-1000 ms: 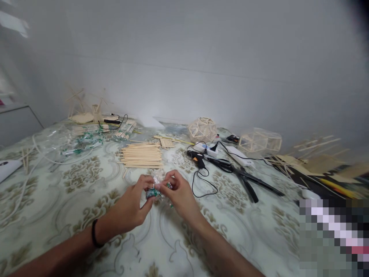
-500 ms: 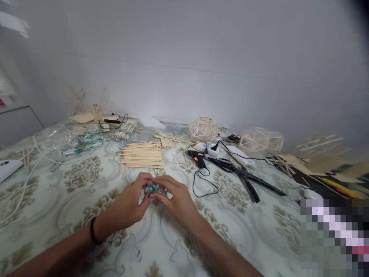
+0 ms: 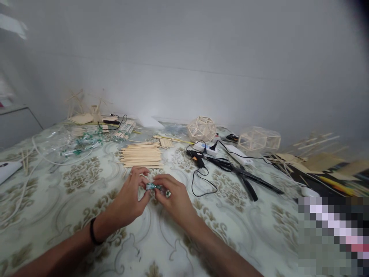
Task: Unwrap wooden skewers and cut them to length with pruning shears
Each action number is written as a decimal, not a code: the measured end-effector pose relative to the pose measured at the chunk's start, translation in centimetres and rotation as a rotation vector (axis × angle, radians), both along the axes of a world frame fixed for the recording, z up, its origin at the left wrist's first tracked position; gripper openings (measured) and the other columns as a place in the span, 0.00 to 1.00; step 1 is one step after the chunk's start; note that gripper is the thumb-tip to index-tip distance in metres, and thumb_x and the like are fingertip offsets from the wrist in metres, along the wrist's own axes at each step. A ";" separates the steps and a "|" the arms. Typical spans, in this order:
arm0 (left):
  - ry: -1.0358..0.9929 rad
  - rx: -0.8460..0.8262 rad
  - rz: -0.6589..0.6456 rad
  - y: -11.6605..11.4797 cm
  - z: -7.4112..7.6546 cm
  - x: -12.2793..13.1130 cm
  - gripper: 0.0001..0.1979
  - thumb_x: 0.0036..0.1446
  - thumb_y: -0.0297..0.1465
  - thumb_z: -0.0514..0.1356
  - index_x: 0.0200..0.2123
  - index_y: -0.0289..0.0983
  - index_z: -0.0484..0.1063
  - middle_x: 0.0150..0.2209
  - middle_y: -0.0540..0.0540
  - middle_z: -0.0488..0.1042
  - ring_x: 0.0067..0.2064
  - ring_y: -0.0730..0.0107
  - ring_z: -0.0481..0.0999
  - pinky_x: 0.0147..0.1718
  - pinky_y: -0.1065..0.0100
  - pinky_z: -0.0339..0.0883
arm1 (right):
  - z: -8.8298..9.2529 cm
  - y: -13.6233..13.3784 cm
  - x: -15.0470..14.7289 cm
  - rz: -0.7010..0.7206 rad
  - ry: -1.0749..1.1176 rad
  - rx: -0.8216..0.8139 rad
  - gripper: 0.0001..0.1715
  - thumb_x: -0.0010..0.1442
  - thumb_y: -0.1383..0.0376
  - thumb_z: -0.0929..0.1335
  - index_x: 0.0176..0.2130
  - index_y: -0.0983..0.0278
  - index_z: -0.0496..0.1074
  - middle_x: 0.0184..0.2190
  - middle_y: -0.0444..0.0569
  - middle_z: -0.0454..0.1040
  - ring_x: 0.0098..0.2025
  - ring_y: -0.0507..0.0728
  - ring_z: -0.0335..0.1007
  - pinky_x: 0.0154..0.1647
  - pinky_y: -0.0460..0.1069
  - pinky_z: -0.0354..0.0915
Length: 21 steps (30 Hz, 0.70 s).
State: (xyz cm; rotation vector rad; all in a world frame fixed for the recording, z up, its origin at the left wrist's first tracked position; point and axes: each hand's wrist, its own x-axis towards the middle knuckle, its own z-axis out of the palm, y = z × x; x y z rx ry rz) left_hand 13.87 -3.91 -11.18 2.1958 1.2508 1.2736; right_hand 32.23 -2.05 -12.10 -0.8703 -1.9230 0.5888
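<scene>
Wrapper (image 3: 151,187) is between the two hands, over the near middle of the table (image 3: 161,238), whose pale cloth carries a brown scroll pattern. At the far left spreads a heap of clear bags (image 3: 54,140) with green markings; I cannot tell what is inside most of them. On the right lies a long black tool (image 3: 261,181). Left of its far end, against the wall, stand two see-through wooden forms: a long frame (image 3: 253,140) and, further left, a rounder ball frame (image 3: 201,129). A row of loose sticks (image 3: 141,154) lies flat just beyond the hands. Beside the bags, a clear sleeve (image 3: 125,130) is packed with sticks. Right hand (image 3: 177,198) pinches the wrapper between thumb and fingers; left hand (image 3: 131,196) curls at its other end, though I cannot tell whether it grips. The hands are close together but apart. Near the sticks rests a black glue gun (image 3: 197,157). At the back left stands a small wooden cup (image 3: 95,115), its contents too small to tell. The wrapper itself is small, crumpled, glossy, clear plastic with green and bluish patches.
</scene>
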 end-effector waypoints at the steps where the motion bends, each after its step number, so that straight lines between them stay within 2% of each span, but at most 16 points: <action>1: -0.027 -0.017 0.000 0.0 0.0 0.0 0.20 0.59 0.21 0.57 0.53 0.40 0.61 0.50 0.41 0.67 0.49 0.60 0.77 0.49 0.55 0.77 | 0.1 0.0 0.0 -0.006 0.005 0.008 0.12 0.59 0.75 0.69 0.40 0.62 0.79 0.43 0.52 0.81 0.46 0.58 0.78 0.49 0.51 0.71; 4: -0.122 -0.062 -0.004 -0.1 0.3 0.1 0.14 0.61 0.23 0.58 0.48 0.41 0.65 0.49 0.42 0.66 0.47 0.62 0.77 0.43 0.60 0.79 | 0.4 -0.3 0.0 -0.034 0.021 0.002 0.13 0.60 0.74 0.69 0.43 0.61 0.78 0.40 0.48 0.82 0.44 0.58 0.77 0.48 0.52 0.71; 7: -0.215 -0.106 -0.035 -0.3 0.7 0.2 0.12 0.61 0.24 0.59 0.47 0.42 0.67 0.49 0.44 0.66 0.47 0.64 0.77 0.42 0.63 0.79 | 0.8 -0.9 -0.2 -0.080 0.079 -0.037 0.25 0.60 0.73 0.69 0.56 0.59 0.74 0.42 0.46 0.82 0.44 0.56 0.77 0.49 0.51 0.71; 9: -0.255 -0.112 -0.037 -0.4 0.9 0.3 0.13 0.61 0.23 0.59 0.47 0.42 0.68 0.49 0.45 0.66 0.46 0.65 0.78 0.42 0.64 0.79 | 1.0 -1.2 -0.4 -0.107 0.123 -0.059 0.28 0.61 0.72 0.69 0.59 0.57 0.71 0.42 0.45 0.81 0.42 0.55 0.77 0.48 0.51 0.71; 13: -0.275 -0.113 0.001 -0.6 1.2 0.6 0.12 0.58 0.22 0.59 0.43 0.41 0.69 0.48 0.44 0.66 0.47 0.65 0.76 0.36 0.69 0.79 | 1.0 -1.8 -0.8 -0.164 0.198 -0.043 0.18 0.61 0.71 0.69 0.50 0.58 0.75 0.40 0.45 0.79 0.42 0.55 0.77 0.45 0.50 0.71; 16: -0.181 -0.021 0.051 -0.6 1.8 0.2 0.11 0.58 0.22 0.60 0.43 0.41 0.71 0.49 0.44 0.66 0.47 0.65 0.75 0.39 0.67 0.78 | 1.0 -2.0 -1.0 -0.186 0.237 -0.053 0.14 0.61 0.70 0.69 0.46 0.58 0.75 0.40 0.46 0.77 0.42 0.56 0.77 0.44 0.50 0.71; 18: -0.081 0.094 0.081 -0.4 2.1 -0.2 0.11 0.57 0.23 0.62 0.43 0.41 0.71 0.48 0.45 0.67 0.43 0.67 0.74 0.41 0.66 0.75 | 1.1 -2.1 -1.0 -0.169 0.252 -0.076 0.13 0.61 0.69 0.69 0.46 0.58 0.74 0.41 0.47 0.78 0.43 0.57 0.77 0.45 0.50 0.71; 21: 0.058 0.160 0.121 0.1 2.1 -0.9 0.09 0.57 0.23 0.61 0.40 0.40 0.69 0.37 0.49 0.70 0.35 0.69 0.72 0.35 0.68 0.70 | 1.1 -1.9 -0.9 -0.111 0.259 -0.143 0.12 0.63 0.68 0.69 0.48 0.58 0.73 0.41 0.47 0.78 0.44 0.57 0.77 0.48 0.51 0.70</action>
